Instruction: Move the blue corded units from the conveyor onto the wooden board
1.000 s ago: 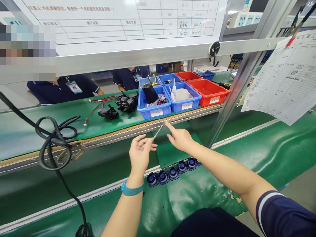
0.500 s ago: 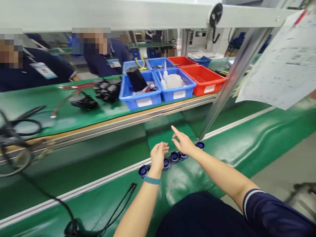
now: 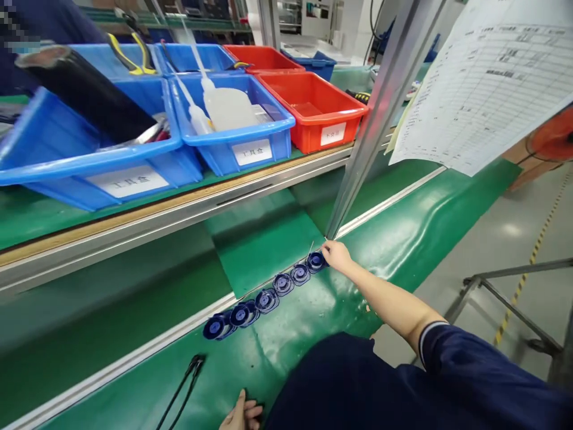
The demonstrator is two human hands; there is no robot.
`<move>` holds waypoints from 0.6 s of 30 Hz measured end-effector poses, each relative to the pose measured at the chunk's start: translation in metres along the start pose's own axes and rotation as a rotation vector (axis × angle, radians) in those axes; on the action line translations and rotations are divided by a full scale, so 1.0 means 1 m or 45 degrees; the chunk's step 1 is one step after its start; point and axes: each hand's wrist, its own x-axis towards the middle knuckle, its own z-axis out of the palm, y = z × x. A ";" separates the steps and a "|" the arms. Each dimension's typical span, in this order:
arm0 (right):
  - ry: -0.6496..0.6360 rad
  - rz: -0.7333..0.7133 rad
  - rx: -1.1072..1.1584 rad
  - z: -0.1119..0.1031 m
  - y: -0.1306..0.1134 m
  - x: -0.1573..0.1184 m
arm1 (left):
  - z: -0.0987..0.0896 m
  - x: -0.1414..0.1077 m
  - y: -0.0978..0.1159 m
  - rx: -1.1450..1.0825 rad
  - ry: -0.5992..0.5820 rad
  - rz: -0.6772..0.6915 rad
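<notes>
A row of several dark blue, round, flanged plastic parts (image 3: 267,300) lies along the back edge of the green bench. At the row's right end my right hand (image 3: 336,255) is closed beside the last blue part (image 3: 316,261), fingertips pinched together. What they hold, if anything, is too small to make out; a thin pale strip (image 3: 310,248) sticks up just left of them. My left hand (image 3: 243,414) is low at the bottom edge of the view, thumb stretched out and fingers loosely bent, with nothing seen in it. Part of that hand is cut off.
Blue bins (image 3: 237,140) holding bottles and tools, and a red bin (image 3: 313,119), stand on the raised shelf. A metal post (image 3: 367,113) rises right of the row, with paper sheets (image 3: 483,89) hanging beside it. A black cable (image 3: 185,382) lies at lower left.
My right hand has moved to the right end of the row and closed. My left hand has drawn back toward my body. The view has shifted closer and rightward.
</notes>
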 end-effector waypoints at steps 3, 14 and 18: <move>-0.147 0.058 -0.118 0.013 -0.042 0.047 | 0.007 -0.013 0.014 -0.108 0.012 -0.055; -0.318 -0.168 -0.279 0.066 -0.161 0.113 | 0.022 -0.031 0.028 -0.201 0.058 -0.043; -0.266 -0.332 -0.133 0.085 -0.235 0.134 | 0.023 -0.031 0.028 -0.238 0.024 -0.040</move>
